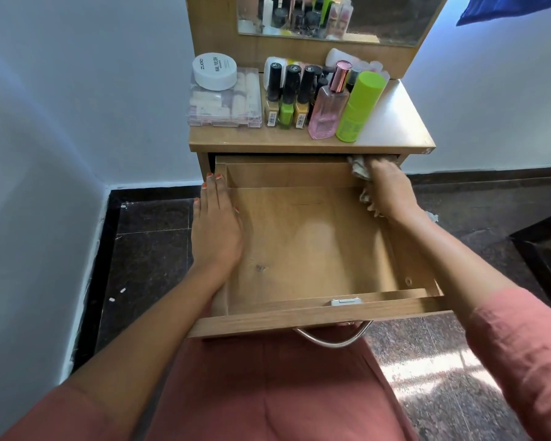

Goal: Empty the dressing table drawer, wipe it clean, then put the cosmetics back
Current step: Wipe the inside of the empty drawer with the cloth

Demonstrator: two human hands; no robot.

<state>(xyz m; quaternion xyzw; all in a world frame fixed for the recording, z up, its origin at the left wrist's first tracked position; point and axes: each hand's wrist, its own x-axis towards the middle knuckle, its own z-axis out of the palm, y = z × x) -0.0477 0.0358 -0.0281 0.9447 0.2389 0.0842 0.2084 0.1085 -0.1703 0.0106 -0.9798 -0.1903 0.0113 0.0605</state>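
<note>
The open drawer [315, 243], mid-frame, is being touched by the left hand [217, 224], fingers straight along its left wall. A cloth [360, 170] is being gripped in the right hand [392, 189], fingers curled, at the drawer's upper right corner. Cosmetics [299, 97] are being carried on the bench [395, 122] above.

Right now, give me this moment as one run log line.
stage: wiping | drawer: pulled out, empty | right hand: holds cloth at back right corner | left hand: flat on left rim | cosmetics: on tabletop
</note>
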